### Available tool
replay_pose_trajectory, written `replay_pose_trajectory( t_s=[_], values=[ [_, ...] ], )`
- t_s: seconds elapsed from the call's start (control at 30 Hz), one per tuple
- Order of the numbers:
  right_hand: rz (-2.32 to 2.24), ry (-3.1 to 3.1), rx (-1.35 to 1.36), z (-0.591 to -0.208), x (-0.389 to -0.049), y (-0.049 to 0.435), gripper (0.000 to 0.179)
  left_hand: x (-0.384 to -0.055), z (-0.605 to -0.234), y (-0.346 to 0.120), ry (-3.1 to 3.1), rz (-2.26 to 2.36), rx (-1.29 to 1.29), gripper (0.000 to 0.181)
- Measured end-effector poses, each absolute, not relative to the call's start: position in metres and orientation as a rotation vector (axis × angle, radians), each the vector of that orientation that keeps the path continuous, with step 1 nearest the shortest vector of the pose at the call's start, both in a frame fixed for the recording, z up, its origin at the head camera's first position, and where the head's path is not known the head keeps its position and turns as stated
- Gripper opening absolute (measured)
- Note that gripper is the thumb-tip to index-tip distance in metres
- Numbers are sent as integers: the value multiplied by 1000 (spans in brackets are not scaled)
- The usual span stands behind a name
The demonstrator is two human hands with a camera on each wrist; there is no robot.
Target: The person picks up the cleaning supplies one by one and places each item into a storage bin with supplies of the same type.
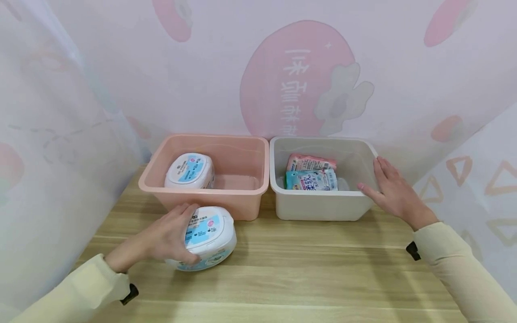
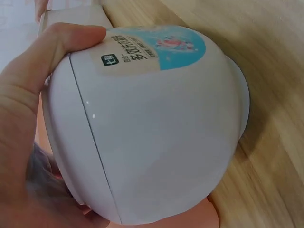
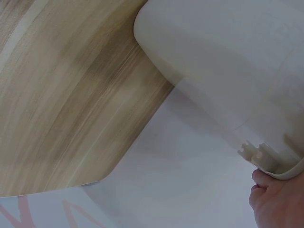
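My left hand (image 1: pixel 171 235) grips a white lidded plastic tub (image 1: pixel 216 244) with a blue label, thumb at its near side and fingers over the far end. The tub is tilted, close over the table in front of the pink bin (image 1: pixel 250 204). In the left wrist view, the hand spans the lid end of the tub (image 2: pixel 156 123). A similar white tub (image 1: pixel 190 170) sits inside the pink bin, at its left. My right hand (image 1: pixel 397 193) rests on the right rim of the off-white bin (image 1: pixel 319 208), fingers extended, thumb near the front corner.
Inside the off-white bin lie a pink packet (image 1: pixel 311 161) and a blue-and-white pouch (image 1: pixel 317 180). The two bins stand side by side at the back of the wood-grain table (image 1: pixel 307 273). Patterned pale curtains (image 1: pixel 202 80) hang behind and on both sides.
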State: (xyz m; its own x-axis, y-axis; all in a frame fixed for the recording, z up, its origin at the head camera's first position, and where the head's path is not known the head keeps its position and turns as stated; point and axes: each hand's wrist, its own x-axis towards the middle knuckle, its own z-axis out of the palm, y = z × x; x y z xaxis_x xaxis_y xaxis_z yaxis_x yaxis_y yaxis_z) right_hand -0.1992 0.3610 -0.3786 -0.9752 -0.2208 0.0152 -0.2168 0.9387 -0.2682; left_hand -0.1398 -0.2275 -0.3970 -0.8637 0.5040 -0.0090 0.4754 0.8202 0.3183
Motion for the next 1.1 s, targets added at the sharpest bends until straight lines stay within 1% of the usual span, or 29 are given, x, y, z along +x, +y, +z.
replay_pose_trajectory(
  t_s=[0.3, 0.73, 0.93, 1.1],
  values=[
    [-432, 3075, -342, -377, -197, 360, 102, -134, -389, -227, 2940, 418, 743, 128],
    [-432, 3067, -340, -378, -197, 361, 103, -115, -354, -220, 2964, 335, 760, 129],
    [-437, 3063, -339, -378, -196, 361, 103, -106, -328, -212, 2973, 366, 802, 121],
    [-436, 3064, -347, -378, -196, 360, 102, -106, -302, -206, 2921, 448, 839, 113]
  ],
)
